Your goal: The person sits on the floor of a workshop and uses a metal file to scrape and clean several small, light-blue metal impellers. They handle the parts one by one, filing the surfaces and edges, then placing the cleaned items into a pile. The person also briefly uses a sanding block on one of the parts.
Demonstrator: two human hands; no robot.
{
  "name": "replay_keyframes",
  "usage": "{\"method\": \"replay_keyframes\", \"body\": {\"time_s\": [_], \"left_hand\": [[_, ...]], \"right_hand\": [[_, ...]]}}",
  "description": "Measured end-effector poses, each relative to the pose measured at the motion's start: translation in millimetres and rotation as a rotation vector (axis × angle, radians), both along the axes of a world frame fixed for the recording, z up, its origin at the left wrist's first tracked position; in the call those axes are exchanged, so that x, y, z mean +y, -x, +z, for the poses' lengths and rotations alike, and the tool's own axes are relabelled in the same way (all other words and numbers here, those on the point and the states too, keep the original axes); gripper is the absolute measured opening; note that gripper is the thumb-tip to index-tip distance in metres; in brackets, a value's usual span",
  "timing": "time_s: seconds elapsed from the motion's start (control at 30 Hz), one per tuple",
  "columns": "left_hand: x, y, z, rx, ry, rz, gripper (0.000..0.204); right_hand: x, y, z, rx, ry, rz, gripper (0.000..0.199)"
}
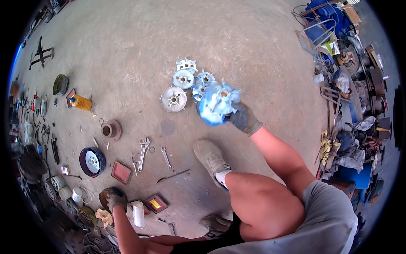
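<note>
I see the gloved right hand (242, 118) clamped on a blue fan impeller (216, 106), probably adding it to the pile (186, 82); the left hand (115, 200) presses flat on the floor (127, 51).

orange canister (82, 103), flat red-yellow packet (155, 203)

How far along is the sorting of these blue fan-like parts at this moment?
Done: four pale blue and grey impeller-like discs already lie grouped on the concrete floor. In hand: the gloved right hand holds another blue impeller just beside that group. The gloved left hand rests on a round part by the person's side. Left: wrenches and other parts lie scattered.
</note>
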State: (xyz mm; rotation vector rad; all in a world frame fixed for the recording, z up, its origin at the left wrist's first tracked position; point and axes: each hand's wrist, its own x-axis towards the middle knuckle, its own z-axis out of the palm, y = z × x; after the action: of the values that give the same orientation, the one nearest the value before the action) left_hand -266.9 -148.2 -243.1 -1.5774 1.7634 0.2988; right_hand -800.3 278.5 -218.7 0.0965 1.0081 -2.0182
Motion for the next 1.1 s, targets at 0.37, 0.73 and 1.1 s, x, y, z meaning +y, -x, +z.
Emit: {"method": "replay_keyframes", "body": {"time_s": [0.37,0.73,1.1], "left_hand": [[187.1,197.2,29.3,1.503,-1.119,0.996,0.051],[186.1,182.7,2.7,1.542,-0.513,1.234,0.044],[189.3,204.3,23.8,1.523,-0.828,1.183,0.068]], "right_hand": [[-81.3,-114.0,-6.3,-0.468,0.161,0.594,0.061],[-105.8,-85.7,53.6,-0.409,0.303,0.423,0.06],[-109.4,-142.7,-7.1,0.975,-0.544,0.765,0.059]]}}
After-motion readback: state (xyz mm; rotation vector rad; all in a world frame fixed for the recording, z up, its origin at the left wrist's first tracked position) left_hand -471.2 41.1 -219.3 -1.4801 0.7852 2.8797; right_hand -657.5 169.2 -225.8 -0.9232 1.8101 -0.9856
